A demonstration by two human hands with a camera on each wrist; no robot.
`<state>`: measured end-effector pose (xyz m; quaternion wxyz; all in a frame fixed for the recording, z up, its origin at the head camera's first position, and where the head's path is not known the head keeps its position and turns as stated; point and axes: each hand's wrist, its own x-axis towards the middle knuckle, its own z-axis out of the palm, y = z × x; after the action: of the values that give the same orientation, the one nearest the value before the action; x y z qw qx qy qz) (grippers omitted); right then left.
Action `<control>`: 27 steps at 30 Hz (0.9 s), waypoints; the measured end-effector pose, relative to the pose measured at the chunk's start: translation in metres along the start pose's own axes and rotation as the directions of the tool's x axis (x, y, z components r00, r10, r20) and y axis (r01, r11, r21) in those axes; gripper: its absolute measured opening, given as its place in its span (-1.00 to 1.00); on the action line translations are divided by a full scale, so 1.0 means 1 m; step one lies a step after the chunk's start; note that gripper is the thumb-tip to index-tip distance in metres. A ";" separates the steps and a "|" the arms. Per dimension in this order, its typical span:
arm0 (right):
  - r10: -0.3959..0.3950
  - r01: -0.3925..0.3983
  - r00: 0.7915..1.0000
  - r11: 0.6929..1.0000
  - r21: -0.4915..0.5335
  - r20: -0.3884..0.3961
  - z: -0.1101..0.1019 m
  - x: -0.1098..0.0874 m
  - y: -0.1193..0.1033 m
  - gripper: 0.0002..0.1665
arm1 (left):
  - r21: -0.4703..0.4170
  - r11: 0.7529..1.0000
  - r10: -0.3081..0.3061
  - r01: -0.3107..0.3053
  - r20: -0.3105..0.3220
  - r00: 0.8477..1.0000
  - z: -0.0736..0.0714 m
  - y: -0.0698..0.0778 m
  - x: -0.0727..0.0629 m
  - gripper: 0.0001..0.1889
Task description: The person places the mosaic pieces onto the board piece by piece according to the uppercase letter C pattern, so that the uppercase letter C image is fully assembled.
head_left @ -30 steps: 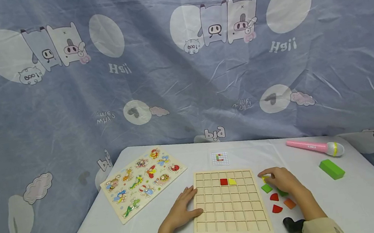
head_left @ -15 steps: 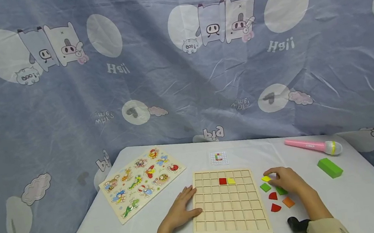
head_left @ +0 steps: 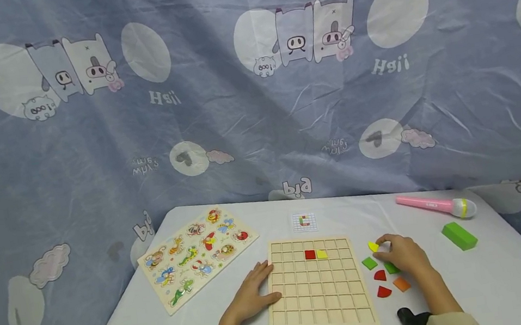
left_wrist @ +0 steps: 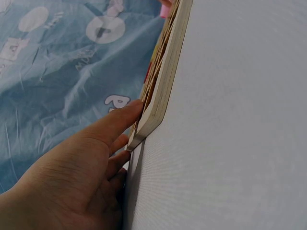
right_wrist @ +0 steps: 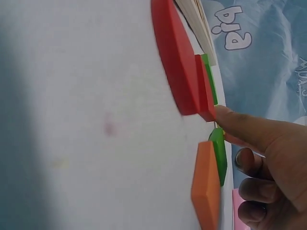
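Note:
A wooden grid board (head_left: 325, 302) lies at the middle of the table. One red square (head_left: 310, 255) and a yellow piece (head_left: 321, 254) lie side by side in its upper cells. My left hand (head_left: 252, 295) rests along the board's left edge, fingers extended; in the left wrist view its thumb touches the rim. To the board's right, my right hand (head_left: 405, 257) pinches a small yellow block (head_left: 373, 246) between thumb and index finger, low over the table. In the right wrist view, its other fingers (right_wrist: 259, 189) are curled in and the yellow block is mostly hidden.
Near the right hand lie green pieces (head_left: 369, 263), red quarter-rounds (head_left: 383, 292) and an orange piece (head_left: 401, 284). A pattern card (head_left: 304, 222) sits behind the board. An insect puzzle board (head_left: 198, 253) lies left; a pink microphone (head_left: 431, 205) and green block (head_left: 459, 236) lie right.
The right hand's index finger and thumb have drawn back to the right. The yellow block has shifted slightly right and turned with them. The left hand and grid board stay put.

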<state>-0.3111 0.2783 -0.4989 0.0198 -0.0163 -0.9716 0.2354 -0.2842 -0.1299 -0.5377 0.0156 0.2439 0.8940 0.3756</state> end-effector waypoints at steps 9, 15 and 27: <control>-0.023 0.024 0.999 0.999 0.021 -0.049 0.008 0.001 0.000 -0.51 | -0.008 1.000 -0.001 0.000 -0.013 1.000 -0.002 -0.001 0.000 -0.19; 0.002 -0.002 0.997 1.000 0.001 -0.078 0.012 -0.003 -0.001 -0.47 | -0.019 1.000 -0.019 0.019 0.000 1.000 0.003 -0.003 -0.001 -0.18; -0.098 0.102 0.994 0.990 0.100 -0.040 0.011 0.003 0.003 -0.40 | -0.015 1.000 0.000 0.000 -0.008 1.000 0.003 -0.002 0.001 -0.18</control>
<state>-0.3145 0.2761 -0.5095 0.0494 0.0293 -0.9574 0.2831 -0.2855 -0.1292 -0.5410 0.0137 0.2421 0.8913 0.3832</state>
